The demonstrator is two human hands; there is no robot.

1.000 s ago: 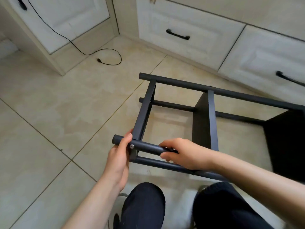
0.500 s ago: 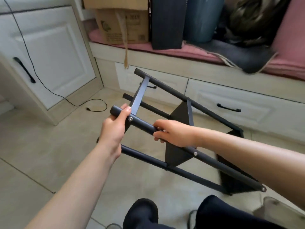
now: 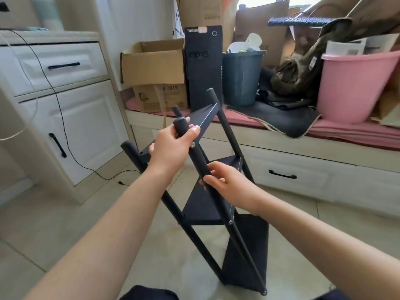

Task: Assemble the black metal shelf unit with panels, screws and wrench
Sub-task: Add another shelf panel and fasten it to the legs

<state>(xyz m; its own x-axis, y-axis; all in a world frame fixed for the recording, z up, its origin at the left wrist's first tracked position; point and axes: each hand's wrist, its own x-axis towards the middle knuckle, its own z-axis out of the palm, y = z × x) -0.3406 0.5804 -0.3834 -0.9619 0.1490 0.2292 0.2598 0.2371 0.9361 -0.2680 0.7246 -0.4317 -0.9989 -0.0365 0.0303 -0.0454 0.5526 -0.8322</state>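
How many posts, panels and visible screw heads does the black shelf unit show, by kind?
Upright posts: 4
Shelf panels: 3
Visible screw heads: 3
Total: 10
Left hand and right hand both grip the nearest post.

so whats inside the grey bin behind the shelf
Poking above the rim of the grey bin: a white paper cup and pale scraps. Its wall hides everything lower down.

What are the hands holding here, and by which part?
Both grip the same near post of the black shelf unit: left hand near the post's top end, right hand lower down, above the middle panel's screw.
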